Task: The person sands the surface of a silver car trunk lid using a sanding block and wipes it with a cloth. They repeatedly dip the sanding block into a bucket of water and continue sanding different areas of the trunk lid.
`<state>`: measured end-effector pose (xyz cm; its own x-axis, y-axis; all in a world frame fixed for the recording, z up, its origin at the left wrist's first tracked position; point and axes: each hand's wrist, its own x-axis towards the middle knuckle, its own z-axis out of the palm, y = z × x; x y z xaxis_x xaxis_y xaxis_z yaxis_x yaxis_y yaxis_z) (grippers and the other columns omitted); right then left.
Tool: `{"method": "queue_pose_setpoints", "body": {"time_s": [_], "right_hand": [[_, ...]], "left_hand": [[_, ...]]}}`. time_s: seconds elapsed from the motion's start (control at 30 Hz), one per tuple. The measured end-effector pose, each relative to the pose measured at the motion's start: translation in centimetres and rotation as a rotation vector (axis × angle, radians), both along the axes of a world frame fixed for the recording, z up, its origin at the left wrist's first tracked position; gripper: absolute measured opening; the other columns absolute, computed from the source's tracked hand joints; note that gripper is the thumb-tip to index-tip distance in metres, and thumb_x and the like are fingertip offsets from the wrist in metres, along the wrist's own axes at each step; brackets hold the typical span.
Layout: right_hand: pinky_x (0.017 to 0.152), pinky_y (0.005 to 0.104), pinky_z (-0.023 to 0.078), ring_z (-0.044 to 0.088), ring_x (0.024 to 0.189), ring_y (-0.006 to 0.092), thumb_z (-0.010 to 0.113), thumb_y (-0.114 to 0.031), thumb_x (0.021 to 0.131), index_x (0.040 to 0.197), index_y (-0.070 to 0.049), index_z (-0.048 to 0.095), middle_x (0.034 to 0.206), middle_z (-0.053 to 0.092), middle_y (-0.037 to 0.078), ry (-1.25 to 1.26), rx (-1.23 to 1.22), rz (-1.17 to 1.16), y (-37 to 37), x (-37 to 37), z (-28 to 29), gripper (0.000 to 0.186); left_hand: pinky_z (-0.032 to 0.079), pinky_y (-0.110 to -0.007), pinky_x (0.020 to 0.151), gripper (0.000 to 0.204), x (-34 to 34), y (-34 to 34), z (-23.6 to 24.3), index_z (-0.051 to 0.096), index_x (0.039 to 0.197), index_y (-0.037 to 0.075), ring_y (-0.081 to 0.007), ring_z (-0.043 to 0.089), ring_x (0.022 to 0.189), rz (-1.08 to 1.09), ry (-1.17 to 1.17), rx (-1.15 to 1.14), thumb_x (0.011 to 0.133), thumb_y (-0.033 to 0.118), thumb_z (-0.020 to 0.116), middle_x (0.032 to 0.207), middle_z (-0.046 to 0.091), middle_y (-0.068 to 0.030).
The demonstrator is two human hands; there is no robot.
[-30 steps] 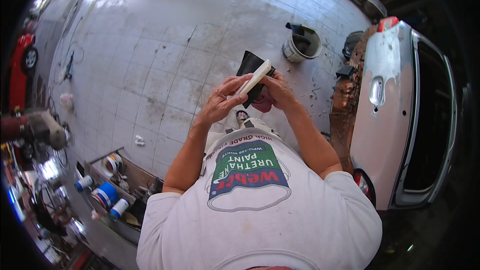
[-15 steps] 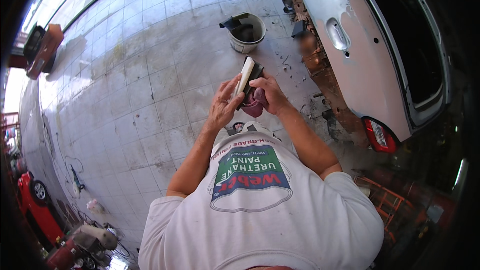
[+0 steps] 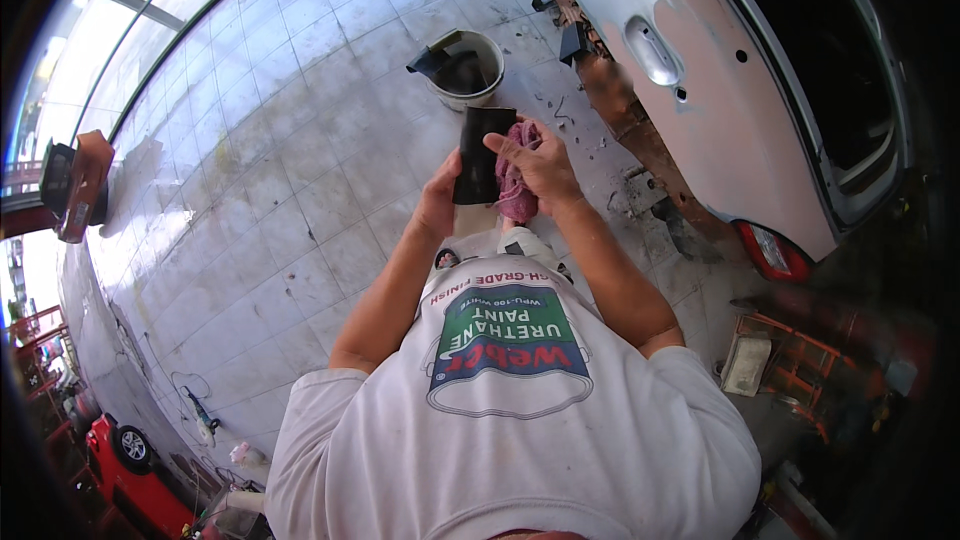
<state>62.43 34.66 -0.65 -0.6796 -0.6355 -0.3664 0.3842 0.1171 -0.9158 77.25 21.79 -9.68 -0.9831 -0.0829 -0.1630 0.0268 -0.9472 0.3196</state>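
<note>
My left hand (image 3: 440, 190) grips the left edge of a black rectangular sheet (image 3: 475, 170), which looks like sandpaper, held flat in front of my body. My right hand (image 3: 545, 172) is closed around a crumpled pink cloth (image 3: 515, 202) and pinches the sheet's right side with the thumb over it. The pale bar seen earlier is not clearly visible; the sheet may hide it. Beyond my hands a white bucket (image 3: 465, 90) stands on the floor with a dark flap (image 3: 430, 58) over its rim.
A tiled floor (image 3: 300, 190) surrounds me. A partly primed car body panel (image 3: 720, 140) with a red tail light (image 3: 770, 250) is at the right, beside an orange frame (image 3: 790, 370). A red car (image 3: 120, 470), a corded tool (image 3: 205, 420) and a glass opening (image 3: 120, 30) are at the left.
The sheet has been turned so its black face covers where the pale bar showed. My left hand has moved round to the sheet's edge. The view has swung, bringing the glass opening further in.
</note>
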Motion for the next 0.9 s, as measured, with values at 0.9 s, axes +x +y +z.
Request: {"method": "queue_pose_setpoints", "body": {"time_s": [0.9], "right_hand": [[0.123,0.0436,0.042,0.047,0.151,0.0375,0.084,-0.029,0.092,0.16,-0.001,0.046,0.164,0.046,0.024,1.178,0.494,0.307,-9.7,-40.0,7.9,0.083]], "left_hand": [[0.064,-0.05,0.088,0.057,-27.3,-13.1,-15.7,0.065,0.135,0.01,-0.0269,0.072,0.11,0.153,-0.731,-0.044,0.087,0.039,0.077,0.124,0.072,-0.0096]]}}
